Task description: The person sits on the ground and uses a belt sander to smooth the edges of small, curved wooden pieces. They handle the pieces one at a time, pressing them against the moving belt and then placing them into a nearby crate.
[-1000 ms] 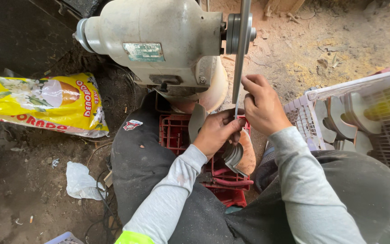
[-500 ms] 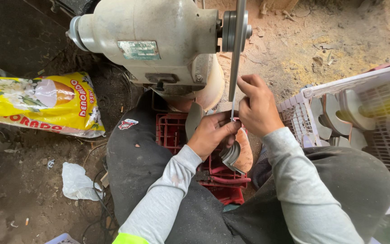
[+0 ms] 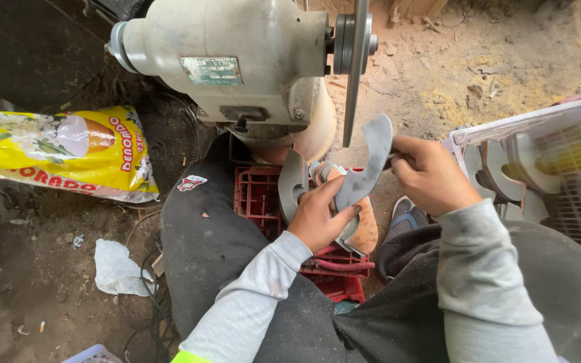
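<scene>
Seen from above, a seated person holds a curved grey metal blade [image 3: 366, 168] in both hands just below the thin grinding wheel [image 3: 356, 67] of a pale grey bench grinder [image 3: 237, 60]. The left hand [image 3: 321, 215] has its grip closed on the blade's lower end, over a red plastic crate [image 3: 260, 198], while the right hand [image 3: 432, 175] has its grip wrapped around the handle end (mostly hidden by the fingers). A white crate [image 3: 566, 161] of similar curved blades sits at the right, and a yellow printed sack [image 3: 55, 151] lies on the dirt floor [image 3: 479, 67] at the left.
</scene>
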